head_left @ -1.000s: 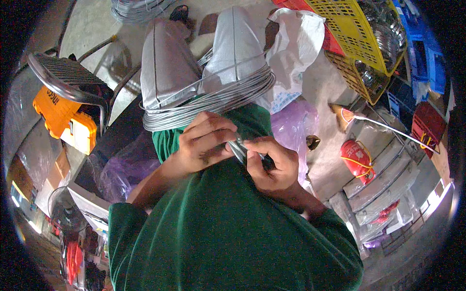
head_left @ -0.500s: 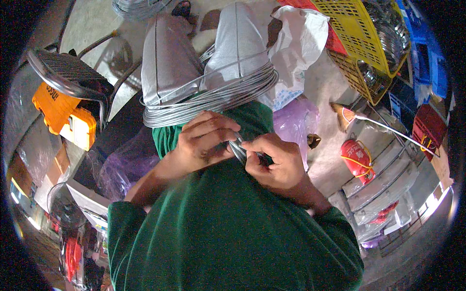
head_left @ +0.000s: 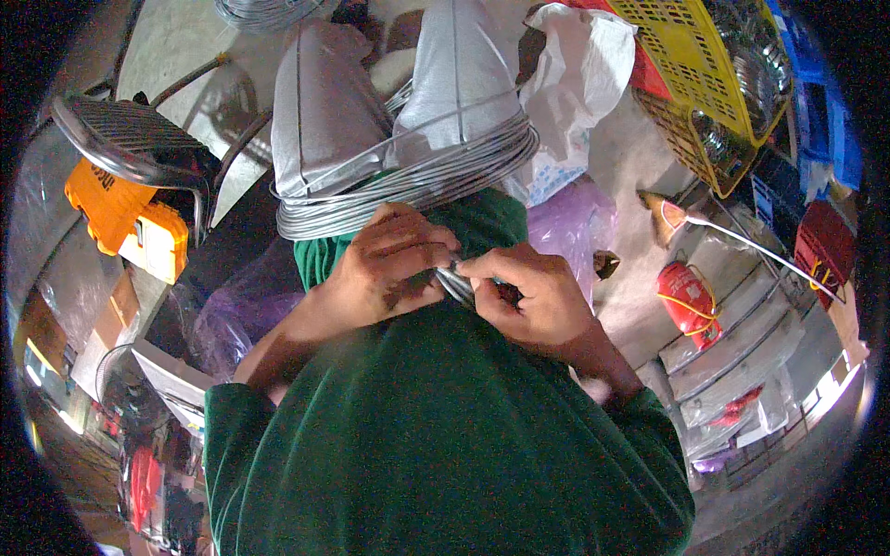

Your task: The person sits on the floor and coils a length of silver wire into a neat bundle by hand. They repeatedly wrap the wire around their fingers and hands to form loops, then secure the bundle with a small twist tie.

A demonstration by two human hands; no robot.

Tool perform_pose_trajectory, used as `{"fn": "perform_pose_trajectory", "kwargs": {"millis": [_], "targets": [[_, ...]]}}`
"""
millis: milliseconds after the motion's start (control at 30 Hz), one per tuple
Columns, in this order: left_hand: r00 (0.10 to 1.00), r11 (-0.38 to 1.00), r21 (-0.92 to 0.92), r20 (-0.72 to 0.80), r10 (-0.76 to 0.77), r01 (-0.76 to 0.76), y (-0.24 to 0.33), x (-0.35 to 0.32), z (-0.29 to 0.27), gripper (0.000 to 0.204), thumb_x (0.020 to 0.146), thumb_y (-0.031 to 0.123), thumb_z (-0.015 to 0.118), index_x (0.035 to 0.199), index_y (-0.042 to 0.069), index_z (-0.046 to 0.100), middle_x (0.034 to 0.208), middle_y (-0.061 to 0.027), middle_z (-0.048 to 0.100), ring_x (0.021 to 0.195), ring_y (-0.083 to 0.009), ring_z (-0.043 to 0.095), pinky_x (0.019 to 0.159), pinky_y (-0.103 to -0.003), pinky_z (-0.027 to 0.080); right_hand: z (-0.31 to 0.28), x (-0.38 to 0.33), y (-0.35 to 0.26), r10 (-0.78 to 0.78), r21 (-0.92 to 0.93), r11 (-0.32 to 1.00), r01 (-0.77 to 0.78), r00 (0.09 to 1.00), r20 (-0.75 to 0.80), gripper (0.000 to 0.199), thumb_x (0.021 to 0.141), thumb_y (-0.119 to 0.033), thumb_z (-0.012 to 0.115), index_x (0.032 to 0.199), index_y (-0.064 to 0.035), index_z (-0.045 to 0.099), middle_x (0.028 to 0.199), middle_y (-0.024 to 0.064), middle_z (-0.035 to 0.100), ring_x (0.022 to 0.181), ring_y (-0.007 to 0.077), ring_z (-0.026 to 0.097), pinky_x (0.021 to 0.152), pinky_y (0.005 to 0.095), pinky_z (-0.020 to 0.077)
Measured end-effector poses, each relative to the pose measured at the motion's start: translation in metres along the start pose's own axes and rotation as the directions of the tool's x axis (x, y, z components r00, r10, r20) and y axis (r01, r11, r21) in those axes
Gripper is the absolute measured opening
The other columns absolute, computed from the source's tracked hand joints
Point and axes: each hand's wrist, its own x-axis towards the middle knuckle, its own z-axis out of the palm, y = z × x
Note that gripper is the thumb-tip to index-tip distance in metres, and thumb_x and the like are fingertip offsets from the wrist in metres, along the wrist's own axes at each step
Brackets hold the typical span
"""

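Observation:
A large coil of grey wire (head_left: 408, 193) lies across my lap, its far strands resting over my pale-trousered knees. Close to my belly, a bundle of the wire strands (head_left: 453, 284) shows in the gap between both hands. My left hand (head_left: 385, 264) is closed on this bundle, fingertips pinching at its left side. From the right, my right hand (head_left: 533, 292) grips the same bundle, with thumb and forefinger meeting near the left fingertips. What exactly lies between the fingertips is too small to make out.
Another wire coil (head_left: 260, 11) lies on the floor ahead. At left stand a metal-framed stool (head_left: 130, 125) and an orange case (head_left: 109, 206). To the right are a yellow crate (head_left: 681, 46), a broom (head_left: 664, 219), a red canister (head_left: 688, 301) and purple plastic wrap (head_left: 575, 222).
My right fingertips have shifted slightly left and up, closer to the left ones. The left hand keeps its grip. The whole view has shifted slightly.

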Motion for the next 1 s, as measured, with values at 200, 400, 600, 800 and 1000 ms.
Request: {"fn": "perform_pose_trajectory", "kwargs": {"millis": [200, 400, 600, 800, 1000], "targets": [[0.997, 0.996, -0.074, 0.051, -0.049, 0.052, 0.012, -0.001, -0.002, 0.039, 0.071, 0.009, 0.079, 0.106, 0.002, 0.064, 0.113, -0.0150, 0.065, 0.101, -0.0330, 0.065, 0.087, -0.042, 0.055, 0.002, -0.002, 0.001, -0.033, 0.090, 0.995, 0.039, 0.997, -0.067, 0.011, 0.087, -0.007, 0.067, 0.097, -0.0020, 0.068, 0.081, 0.0107, 0.067, 0.070, 0.0190, 0.063, 0.064, 0.0296, 0.0491], [0.992, 0.994, -0.073, 0.101, -0.070, 0.077, 0.012, 0.001, -0.001, 0.042, 0.071, 0.009, 0.080, 0.109, 0.001, 0.062, 0.118, -0.0191, 0.063, 0.115, -0.0375, 0.061, 0.102, -0.048, 0.049, -0.004, -0.003, 0.000, 0.118, 0.229, 0.965, -0.127, 0.992, 0.052, 0.015, 0.094, -0.016, 0.062, 0.097, -0.0016, 0.066, 0.086, 0.0140, 0.067, 0.077, 0.0253, 0.067, 0.068, 0.0344, 0.0511], [0.989, 0.989, -0.113, 0.120, -0.082, 0.096, 0.012, 0.003, 0.000, 0.041, 0.072, 0.007, 0.079, 0.109, 0.001, 0.062, 0.120, -0.0180, 0.063, 0.121, -0.0369, 0.058, 0.106, -0.051, 0.045, -0.009, -0.006, -0.007, 0.147, 0.181, 0.972, -0.152, 0.988, 0.045, 0.016, 0.095, -0.017, 0.061, 0.098, -0.0014, 0.065, 0.089, 0.0145, 0.067, 0.079, 0.0275, 0.067, 0.069, 0.0352, 0.0511], [0.993, 0.978, -0.179, 0.070, -0.096, 0.107, 0.015, 0.003, 0.000, 0.041, 0.072, 0.004, 0.079, 0.109, -0.001, 0.062, 0.121, -0.0174, 0.062, 0.123, -0.0360, 0.057, 0.109, -0.051, 0.041, -0.001, -0.006, -0.009, 0.134, 0.324, 0.942, -0.090, 0.984, -0.116, 0.011, 0.091, -0.003, 0.062, 0.099, 0.0013, 0.068, 0.082, 0.0128, 0.065, 0.074, 0.0182, 0.065, 0.068, 0.0308, 0.0500], [0.989, 0.968, -0.224, 0.118, -0.090, 0.115, 0.007, 0.003, -0.001, 0.040, 0.071, 0.004, 0.079, 0.108, -0.001, 0.063, 0.122, -0.0169, 0.062, 0.124, -0.0354, 0.056, 0.110, -0.051, 0.040, 0.003, -0.009, -0.001, -0.109, 0.003, 0.994, 0.111, 0.980, -0.168, 0.017, 0.082, 0.003, 0.068, 0.098, -0.0020, 0.069, 0.080, 0.0115, 0.066, 0.074, 0.0262, 0.064, 0.067, 0.0344, 0.0510]]}}
